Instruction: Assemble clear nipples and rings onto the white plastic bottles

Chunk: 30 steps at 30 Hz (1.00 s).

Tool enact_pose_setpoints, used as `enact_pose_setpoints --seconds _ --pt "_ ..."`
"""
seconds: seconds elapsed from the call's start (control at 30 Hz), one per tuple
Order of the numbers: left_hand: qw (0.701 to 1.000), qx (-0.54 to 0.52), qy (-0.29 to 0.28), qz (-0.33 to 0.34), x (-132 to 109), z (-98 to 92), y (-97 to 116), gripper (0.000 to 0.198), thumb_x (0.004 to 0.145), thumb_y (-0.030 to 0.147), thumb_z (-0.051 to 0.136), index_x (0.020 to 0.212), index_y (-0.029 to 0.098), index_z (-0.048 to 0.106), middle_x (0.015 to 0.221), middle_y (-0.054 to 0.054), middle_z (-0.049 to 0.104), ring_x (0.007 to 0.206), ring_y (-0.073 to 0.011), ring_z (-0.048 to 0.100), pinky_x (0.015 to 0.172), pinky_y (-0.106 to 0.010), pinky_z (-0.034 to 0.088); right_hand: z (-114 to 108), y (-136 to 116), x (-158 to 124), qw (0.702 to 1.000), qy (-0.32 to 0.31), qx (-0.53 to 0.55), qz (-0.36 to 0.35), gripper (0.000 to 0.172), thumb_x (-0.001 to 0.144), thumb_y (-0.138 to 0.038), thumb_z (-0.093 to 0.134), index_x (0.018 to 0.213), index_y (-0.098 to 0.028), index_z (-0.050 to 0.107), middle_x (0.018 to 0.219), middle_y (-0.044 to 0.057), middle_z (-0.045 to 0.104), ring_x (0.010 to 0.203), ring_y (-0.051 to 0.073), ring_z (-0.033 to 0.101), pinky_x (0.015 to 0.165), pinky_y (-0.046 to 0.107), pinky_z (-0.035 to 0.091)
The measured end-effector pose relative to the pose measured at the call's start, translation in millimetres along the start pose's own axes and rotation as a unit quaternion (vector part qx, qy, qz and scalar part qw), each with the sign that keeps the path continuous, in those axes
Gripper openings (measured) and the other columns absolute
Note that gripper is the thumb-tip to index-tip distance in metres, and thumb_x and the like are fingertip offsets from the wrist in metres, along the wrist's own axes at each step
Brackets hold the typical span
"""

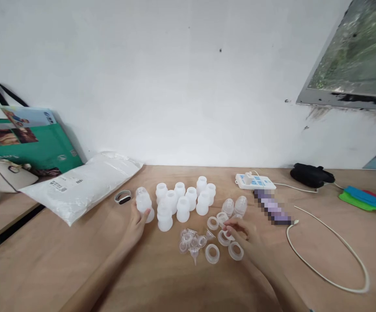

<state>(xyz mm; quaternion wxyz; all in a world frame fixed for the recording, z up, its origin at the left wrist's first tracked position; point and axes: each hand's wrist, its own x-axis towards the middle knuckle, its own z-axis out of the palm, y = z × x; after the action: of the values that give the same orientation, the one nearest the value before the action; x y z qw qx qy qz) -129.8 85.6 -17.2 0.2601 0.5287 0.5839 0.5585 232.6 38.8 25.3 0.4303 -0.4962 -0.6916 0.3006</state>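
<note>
left hand (137, 222) part-hides bottle (144, 201); right hand (244, 232), grip unclear

My right hand (244, 234) partly hides a clear round plastic piece (228, 237); green printed bag (56, 145) cut off left; white plastic parcel's label (58, 186) too small to read.

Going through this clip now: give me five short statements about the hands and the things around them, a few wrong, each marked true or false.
1. The left hand holds a white piece. True.
2. The right hand touches the white package. False: it is at the clear rings.
3. The wristband lies between the white package and the other white pieces. True.
4. The power strip lies left of the white pieces. False: it lies to their right.
5. The black item lies near the wall. True.
</note>
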Motion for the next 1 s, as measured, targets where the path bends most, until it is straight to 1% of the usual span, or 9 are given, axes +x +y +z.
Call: enact_pose_setpoints --seconds 0.13,0.27,0.37,0.47,0.6,0.77,0.9,0.93,1.0 --pt "0.999 0.02 -0.049 0.009 4.1 11.6 -9.9 0.065 0.086 0.06 0.052 0.135 0.019 0.037 0.145 -0.017 0.048 0.142 -0.0345 0.037 0.118 -0.051 0.027 4.0 12.8 12.5 0.987 -0.001 -0.142 -0.071 0.023 0.095 -0.029 0.048 0.092 -0.019 0.069 0.087 0.009 0.078 0.079 0.023 0.073 0.07 0.033 0.057" --pt "0.995 0.038 -0.085 0.021 4.1 15.3 -12.2 0.064 0.091 0.06 0.043 0.138 0.018 0.034 0.147 -0.016 0.047 0.143 -0.033 0.036 0.118 -0.05 0.029 4.3 16.5 25.3 0.975 -0.017 -0.199 -0.094 0.02 0.094 -0.021 0.049 0.093 -0.019 0.069 0.092 0.008 0.077 0.085 0.023 0.07 0.077 0.036 0.053" --pt "0.993 0.059 -0.103 0.03 2.5 12.3 -13.2 0.06 0.095 0.058 0.038 0.139 0.018 0.033 0.146 -0.015 0.048 0.143 -0.0326 0.037 0.118 -0.049 0.03 6.8 15.3 33.5 0.958 -0.051 -0.255 -0.12 0.021 0.093 -0.013 0.049 0.091 -0.018 0.069 0.093 0.007 0.075 0.088 0.023 0.067 0.083 0.038 0.049" --pt "0.988 0.088 -0.122 0.042 -1.1 6.2 -12.6 0.053 0.096 0.054 0.038 0.136 0.018 0.039 0.141 -0.015 0.054 0.137 -0.032 0.045 0.114 -0.049 0.036 12.6 14.1 39.9 0.932 -0.096 -0.317 -0.147 0.02 0.087 -0.005 0.055 0.088 -0.018 0.071 0.094 0.007 0.073 0.093 0.025 0.063 0.087 0.04 0.045" --pt "0.979 0.138 -0.14 0.061 -9.7 -0.7 -9.9 0.045 0.098 0.048 0.04 0.132 0.02 0.046 0.134 -0.013 0.061 0.128 -0.0308 0.055 0.108 -0.049 0.043 22.9 14.9 44.0 0.894 -0.135 -0.392 -0.168 0.018 0.079 0.0 0.062 0.079 -0.016 0.071 0.091 0.011 0.069 0.093 0.028 0.059 0.085 0.042 0.041" --pt "0.965 0.204 -0.118 0.115 -21.6 -3.1 -9.7 0.043 0.094 0.039 0.048 0.132 0.021 0.051 0.133 -0.013 0.062 0.131 -0.0341 0.051 0.113 -0.054 0.035 30.6 18.5 43.2 0.87 -0.143 -0.433 -0.184 0.02 0.08 0.001 0.061 0.076 -0.016 0.069 0.091 0.012 0.066 0.092 0.029 0.057 0.081 0.041 0.04" --pt "0.955 0.229 -0.046 0.185 -33.9 -4.0 -2.2 0.054 0.096 0.03 0.042 0.148 0.019 0.03 0.15 -0.017 0.039 0.142 -0.0347 0.034 0.113 -0.058 0.031 31.3 20.9 41.7 0.876 -0.129 -0.426 -0.188 0.018 0.081 -0.001 0.062 0.077 -0.017 0.067 0.092 0.011 0.064 0.092 0.029 0.057 0.081 0.042 0.041" --pt "0.95 0.232 -0.031 0.207 -38.4 -3.8 2.2 0.053 0.097 0.028 0.041 0.148 0.019 0.028 0.149 -0.017 0.038 0.141 -0.0341 0.034 0.112 -0.058 0.031 31.0 20.6 41.2 0.88 -0.123 -0.419 -0.189 0.018 0.082 -0.001 0.062 0.078 -0.018 0.067 0.095 0.011 0.064 0.094 0.029 0.057 0.081 0.042 0.041" --pt "0.935 0.237 -0.036 0.26 -49.3 -1.6 13.6 0.041 0.097 0.025 0.043 0.138 0.022 0.041 0.135 -0.014 0.05 0.127 -0.0307 0.048 0.105 -0.051 0.04 30.2 18.3 39.8 0.889 -0.11 -0.401 -0.19 0.016 0.083 -0.003 0.061 0.083 -0.018 0.066 0.102 0.01 0.064 0.098 0.029 0.057 0.083 0.043 0.043"
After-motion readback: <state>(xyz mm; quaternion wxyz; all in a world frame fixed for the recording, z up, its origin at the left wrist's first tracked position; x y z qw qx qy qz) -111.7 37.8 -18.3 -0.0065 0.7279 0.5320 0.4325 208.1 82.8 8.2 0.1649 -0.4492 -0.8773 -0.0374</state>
